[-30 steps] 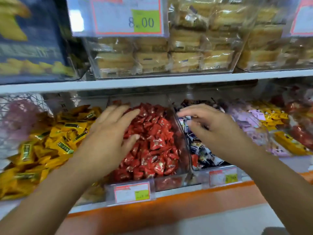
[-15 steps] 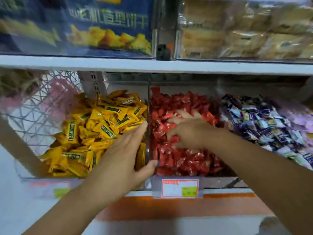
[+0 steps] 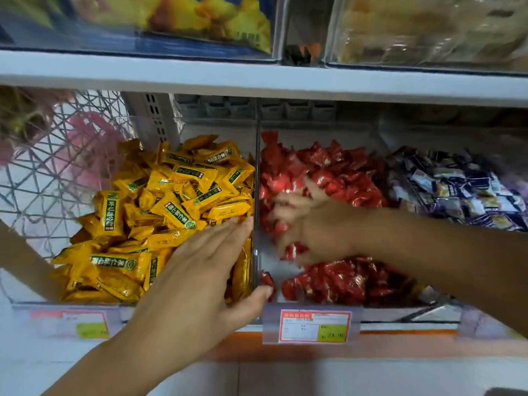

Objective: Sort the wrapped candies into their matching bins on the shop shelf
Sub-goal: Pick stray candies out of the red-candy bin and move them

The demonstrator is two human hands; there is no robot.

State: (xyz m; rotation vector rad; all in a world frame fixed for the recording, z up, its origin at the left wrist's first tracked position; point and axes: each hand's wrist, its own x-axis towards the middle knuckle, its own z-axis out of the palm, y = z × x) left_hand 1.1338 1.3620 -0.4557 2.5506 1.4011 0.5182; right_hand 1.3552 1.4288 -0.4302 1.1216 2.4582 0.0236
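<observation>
Because the right hand digs in the red candies near the left wall of their bin, too blurry to tell its grip, some could hop over onto the yellow candies, where the left hand lies flat, fingers straight.

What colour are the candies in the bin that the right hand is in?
Red candies, in shiny wrappers; the head view, the only one, shows them clearly.

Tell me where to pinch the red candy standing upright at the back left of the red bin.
Pinch the red candy by its top end, coming down from above: it stands upright against the clear divider, its top free above the pile.
</observation>
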